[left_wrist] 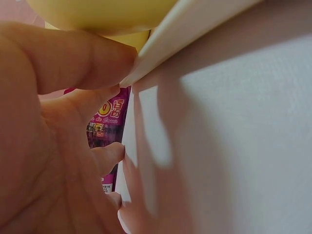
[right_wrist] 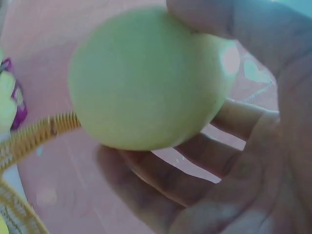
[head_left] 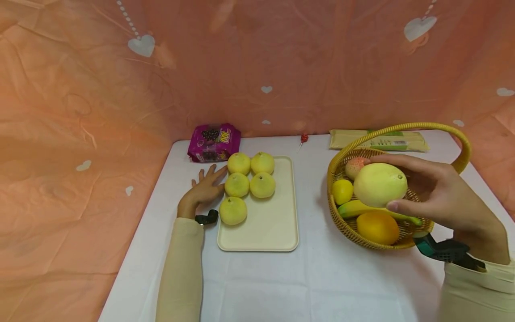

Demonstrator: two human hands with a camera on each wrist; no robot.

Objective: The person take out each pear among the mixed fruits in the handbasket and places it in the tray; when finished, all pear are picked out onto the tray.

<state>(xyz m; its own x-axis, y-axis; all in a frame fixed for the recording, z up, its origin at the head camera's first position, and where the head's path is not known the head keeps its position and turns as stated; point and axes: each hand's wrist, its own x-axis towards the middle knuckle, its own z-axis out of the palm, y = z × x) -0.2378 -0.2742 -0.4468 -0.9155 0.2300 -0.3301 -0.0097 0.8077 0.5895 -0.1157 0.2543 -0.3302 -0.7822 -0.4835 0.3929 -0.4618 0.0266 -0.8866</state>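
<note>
My right hand point(head_left: 454, 197) grips a smooth pale yellow-green melon point(head_left: 380, 185) over the wicker basket point(head_left: 333, 212). In the right wrist view the thumb lies over the melon point(right_wrist: 146, 83) and the fingers curl beneath it. Inside the basket are a banana point(head_left: 362, 209), an orange-yellow mango point(head_left: 378, 228), a lemon point(head_left: 342, 192) and a pinkish round fruit point(head_left: 355, 168). My left hand point(head_left: 206, 188) rests with fingers spread at the left side of a cream tray point(head_left: 277, 223); its thumb is at the tray's rim. Several round yellow fruits point(head_left: 263, 185) sit on the tray.
A purple snack pack point(head_left: 214, 142) lies behind the left hand, at the table's back edge. Farther right are a red lollipop point(head_left: 304, 138) and a long beige packet point(head_left: 402, 141). The basket's tall handle point(head_left: 422, 125) arches beyond my right hand.
</note>
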